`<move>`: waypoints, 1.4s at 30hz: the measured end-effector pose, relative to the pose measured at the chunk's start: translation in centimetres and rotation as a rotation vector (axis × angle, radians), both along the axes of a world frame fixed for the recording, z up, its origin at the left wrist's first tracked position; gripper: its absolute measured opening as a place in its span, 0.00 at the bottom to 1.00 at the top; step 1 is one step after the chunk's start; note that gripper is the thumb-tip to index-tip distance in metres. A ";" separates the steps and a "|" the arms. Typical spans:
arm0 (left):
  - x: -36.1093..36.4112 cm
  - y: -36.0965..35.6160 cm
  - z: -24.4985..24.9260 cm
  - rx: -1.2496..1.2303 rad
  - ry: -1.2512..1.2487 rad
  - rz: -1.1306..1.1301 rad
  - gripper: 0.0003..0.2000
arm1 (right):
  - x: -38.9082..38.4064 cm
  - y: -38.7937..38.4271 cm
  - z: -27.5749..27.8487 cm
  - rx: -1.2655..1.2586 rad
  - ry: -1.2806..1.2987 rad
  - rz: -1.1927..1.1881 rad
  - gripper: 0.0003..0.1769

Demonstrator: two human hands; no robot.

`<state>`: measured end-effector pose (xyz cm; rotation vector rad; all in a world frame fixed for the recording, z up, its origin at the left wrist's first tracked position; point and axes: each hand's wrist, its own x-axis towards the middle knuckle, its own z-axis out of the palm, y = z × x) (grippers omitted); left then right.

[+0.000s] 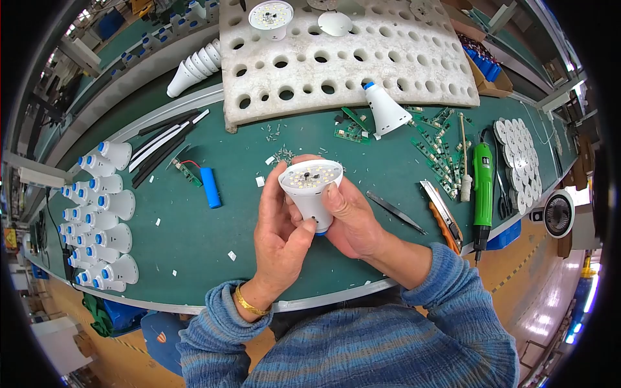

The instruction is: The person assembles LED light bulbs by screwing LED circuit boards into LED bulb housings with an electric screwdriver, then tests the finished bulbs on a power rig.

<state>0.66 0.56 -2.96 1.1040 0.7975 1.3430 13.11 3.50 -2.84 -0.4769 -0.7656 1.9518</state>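
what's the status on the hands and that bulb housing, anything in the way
Left hand and right hand both holding white bulb housing. LED board up, blue end down. Tweezers lying apart, right side; nothing seen blocking.

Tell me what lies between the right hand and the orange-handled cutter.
Tweezers lie on the tabletop between the right hand and the cutter in the head view.

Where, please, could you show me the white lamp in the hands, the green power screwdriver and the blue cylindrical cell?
White lamp (311, 201): head view, on its white outer wall.
Green power screwdriver (483, 186): head view, mid-body.
Blue cylindrical cell (210, 188): head view, mid-side.
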 end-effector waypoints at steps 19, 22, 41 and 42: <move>-0.5 1.1 1.1 0.075 -0.089 -0.147 0.48 | 0.9 0.8 -0.7 0.186 -0.061 0.069 0.34; -0.8 1.2 1.1 0.125 -0.070 -0.178 0.49 | 1.0 0.8 0.4 0.141 -0.095 0.111 0.44; -1.3 1.3 0.8 0.147 0.023 -0.165 0.47 | 0.9 0.4 0.5 0.109 -0.131 0.135 0.47; -1.4 1.4 1.0 0.138 0.077 -0.160 0.46 | 1.0 0.5 0.3 0.116 -0.097 0.129 0.46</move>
